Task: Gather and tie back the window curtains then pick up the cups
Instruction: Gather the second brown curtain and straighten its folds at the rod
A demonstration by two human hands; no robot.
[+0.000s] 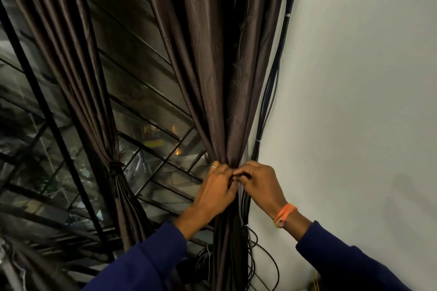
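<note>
Two hands work together: your left hand (216, 190) and right hand (256, 182) pinch the gathered right curtain (220, 101); the left curtain (115, 168), at nine o'clock, hangs knotted.

Home room: curtains (212, 66), barred window (151, 149)

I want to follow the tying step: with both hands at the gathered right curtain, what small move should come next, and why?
Probably finish the tie: the left hand and right hand pinch the gathered right curtain, while the left curtain is already knotted.
</note>
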